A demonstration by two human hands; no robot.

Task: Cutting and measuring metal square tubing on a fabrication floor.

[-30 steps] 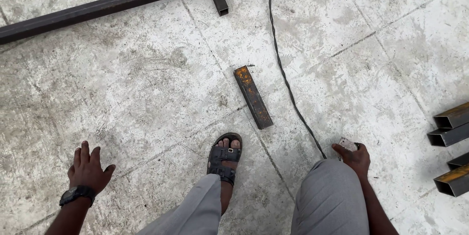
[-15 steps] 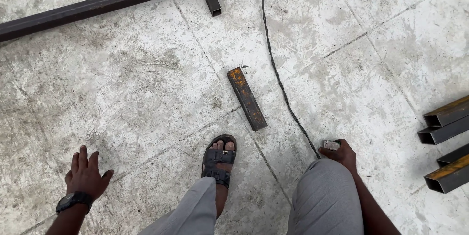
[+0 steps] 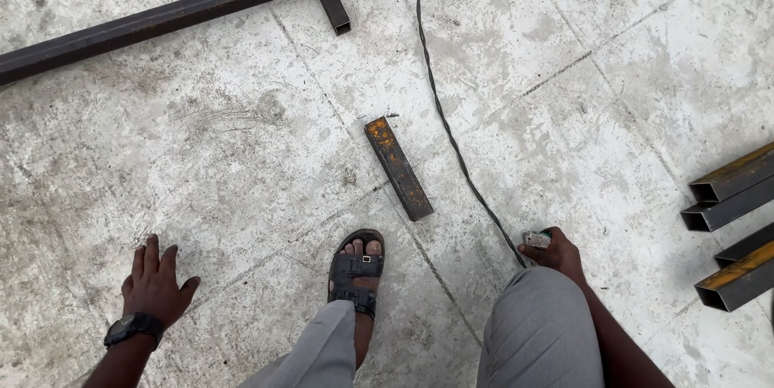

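Left hand (image 3: 155,285): fingers spread wide, palm down, holding nothing; whether it touches the concrete floor (image 3: 201,162) cannot be told. A dark wristwatch (image 3: 133,327) sits on its wrist. The hand lies at 8 o'clock in the view.

Right hand (image 3: 556,253): grip closed around a small pale object (image 3: 536,239), its kind too small to tell. The hand sits just above the right knee of the grey trousers (image 3: 540,331), at 5 o'clock. A thin black cable (image 3: 439,110) runs from the top edge down to this hand.

Short rusty metal bar (image 3: 397,167): lies flat on the floor near the centre, pointing roughly 11 to 5 o'clock, just beside the cable and apart from both hands. Its lower end lies near a foot in a black sandal (image 3: 355,275).

Long dark steel tube (image 3: 201,8): crosses the top from 9 toward 12 o'clock, with a short stub (image 3: 329,1) branching down.

Square tube ends (image 3: 730,227): stacked at 3 to 4 o'clock, open ends facing left.
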